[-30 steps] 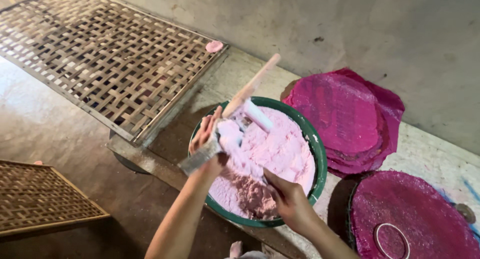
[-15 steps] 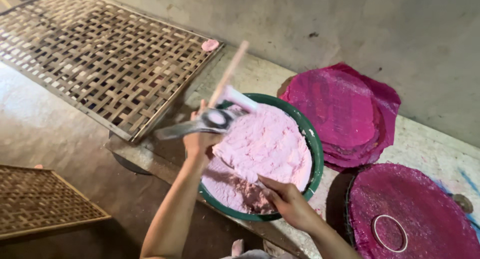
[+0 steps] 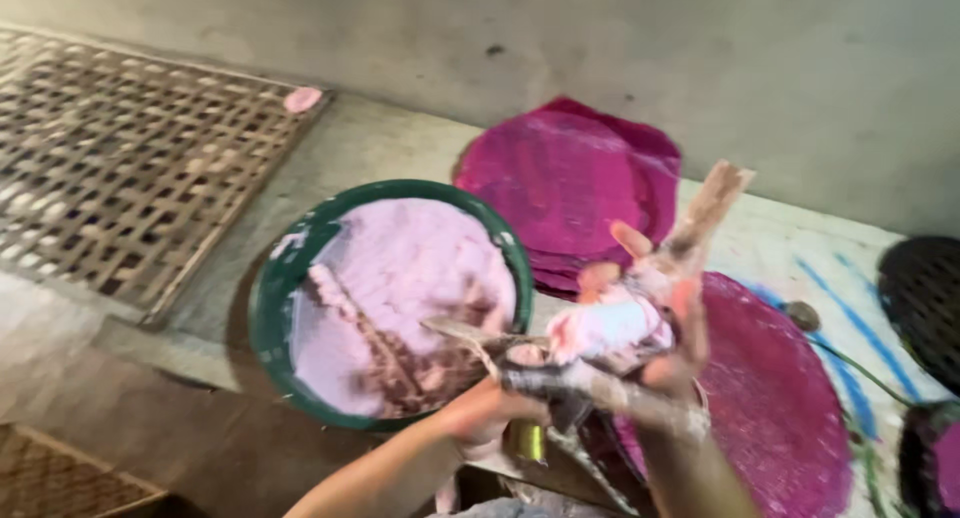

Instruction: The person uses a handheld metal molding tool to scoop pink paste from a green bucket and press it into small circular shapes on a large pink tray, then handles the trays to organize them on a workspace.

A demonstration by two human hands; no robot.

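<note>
Grey concrete wall behind; pale, paint-streaked surface (image 3: 770, 243) below, woven bamboo rack (image 3: 120, 178) at far left. Green basin (image 3: 275, 308) at centre, holding pale pink paste, brown where scraped. Stack of magenta round sheets (image 3: 575, 183) beyond basin; second magenta disc (image 3: 775, 398) at right.

Right hand (image 3: 660, 323) raised between basin and right disc, fingers closed round a lump of pink paste (image 3: 610, 323) and a wooden stick (image 3: 705, 213) angled up and right. Left hand (image 3: 490, 413) just below and left, fingers closed on a dark scraper handle (image 3: 550, 378), blade end against the lump. Frame motion-blurred; exact contact unclear.

Judgement: paste soft, wet, sticky, light; likely to sag or smear if pinched. Best cupped from beneath. Stick rigid; grip on the clean upper end.
</note>
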